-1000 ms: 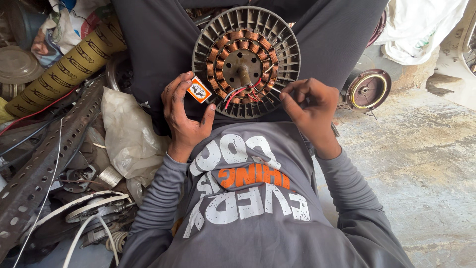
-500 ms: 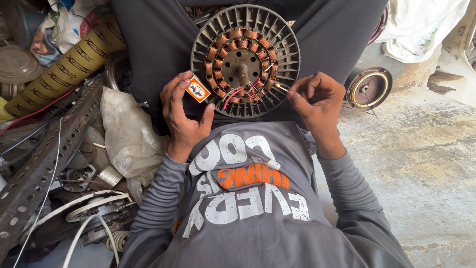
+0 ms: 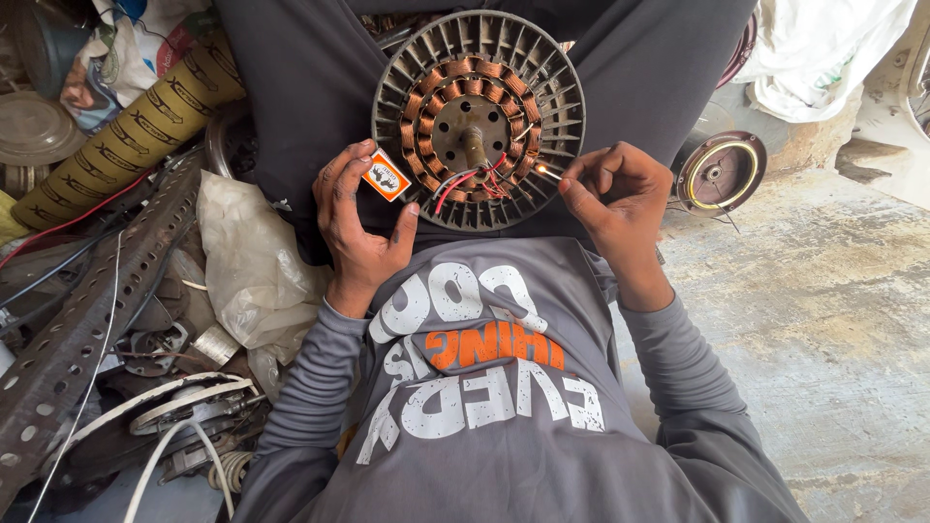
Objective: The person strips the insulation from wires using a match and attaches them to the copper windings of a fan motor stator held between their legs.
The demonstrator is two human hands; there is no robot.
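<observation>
- Head view: a round fan motor (image 3: pixel 480 121) with copper windings and a grey finned rim lies on the person's lap, between the dark trouser legs.
- Red, black and white wires (image 3: pixel 475 184) come out near the motor's centre shaft and run toward its lower edge.
- The left hand (image 3: pixel 360 218) holds a small orange matchbox (image 3: pixel 387 176) between thumb and curled fingers, just beside the motor's lower left rim.
- The right hand (image 3: pixel 615 199) pinches a thin match (image 3: pixel 548 172) between thumb and forefinger, the other fingers curled in; the match tip glows and lies at the motor's right rim.
- The two hands are apart, with the motor's lower part between them.
- To the left lies a heap of scrap: a perforated metal strip (image 3: pixel 87 310), a crumpled plastic bag (image 3: pixel 247 261) and loose white cables (image 3: pixel 165 446).
- To the right, on the concrete floor (image 3: pixel 823 320), sits a small round metal part (image 3: pixel 722 172).
</observation>
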